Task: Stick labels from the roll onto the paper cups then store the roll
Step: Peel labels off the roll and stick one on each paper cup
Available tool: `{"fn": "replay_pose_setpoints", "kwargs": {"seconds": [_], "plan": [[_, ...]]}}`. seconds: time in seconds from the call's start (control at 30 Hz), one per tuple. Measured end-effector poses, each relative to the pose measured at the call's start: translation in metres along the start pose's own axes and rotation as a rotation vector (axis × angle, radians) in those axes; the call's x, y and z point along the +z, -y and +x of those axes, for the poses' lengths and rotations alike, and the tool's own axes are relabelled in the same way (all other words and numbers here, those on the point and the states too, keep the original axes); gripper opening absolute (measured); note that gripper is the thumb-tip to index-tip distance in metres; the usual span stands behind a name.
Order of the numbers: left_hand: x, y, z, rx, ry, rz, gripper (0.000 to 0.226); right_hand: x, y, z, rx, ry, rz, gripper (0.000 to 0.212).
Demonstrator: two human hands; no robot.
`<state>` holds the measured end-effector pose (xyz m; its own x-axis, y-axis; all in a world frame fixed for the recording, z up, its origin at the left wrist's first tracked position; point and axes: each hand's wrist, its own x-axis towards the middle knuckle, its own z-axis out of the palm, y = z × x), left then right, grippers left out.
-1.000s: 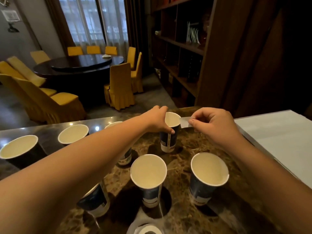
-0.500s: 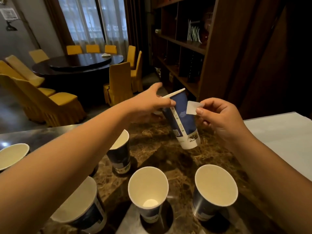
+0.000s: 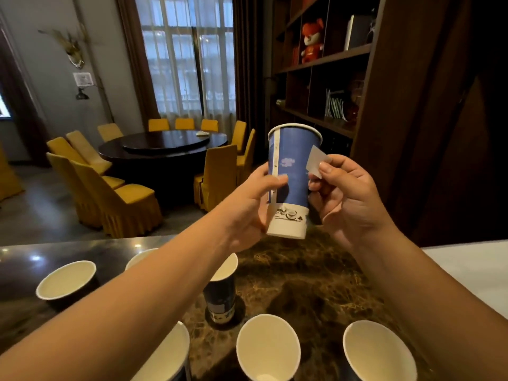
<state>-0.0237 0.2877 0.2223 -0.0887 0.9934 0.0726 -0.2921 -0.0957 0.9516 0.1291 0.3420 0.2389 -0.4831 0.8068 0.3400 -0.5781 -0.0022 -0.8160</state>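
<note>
Behind us stands a round dining table (image 3: pixel 165 149) ringed by yellow chairs. Our right hand (image 3: pixel 349 199) pinches a small white label (image 3: pixel 316 160) between thumb and forefinger, just beside the blue paper cup (image 3: pixel 294 171). Our left hand (image 3: pixel 255 204) grips that cup upright, above the marble counter (image 3: pixel 302 284), where more open cups (image 3: pixel 268 347) stand.
</note>
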Motion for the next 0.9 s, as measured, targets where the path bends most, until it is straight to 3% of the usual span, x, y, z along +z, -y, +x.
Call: {"fn": "replay_pose_setpoints", "kwargs": {"seconds": [0.1, 0.27, 0.7, 0.9], "plan": [[-0.001, -0.003, -0.015, 0.066, 0.064, 0.084, 0.056, 0.009, 0.005, -0.003, -0.021, 0.010, -0.069, 0.006], [0.006, -0.007, -0.027, 0.249, -0.019, 0.130, 0.062, 0.020, 0.005, -0.017, -0.044, -0.032, -0.336, 0.006], [0.016, -0.011, -0.041, 0.448, -0.089, 0.262, 0.082, 0.031, 0.016, -0.031, -0.127, -0.022, -0.551, 0.014], [0.016, -0.008, -0.049, 0.483, -0.154, 0.337, 0.089, 0.028, 0.020, -0.034, -0.380, -0.069, -1.009, 0.017]]}}
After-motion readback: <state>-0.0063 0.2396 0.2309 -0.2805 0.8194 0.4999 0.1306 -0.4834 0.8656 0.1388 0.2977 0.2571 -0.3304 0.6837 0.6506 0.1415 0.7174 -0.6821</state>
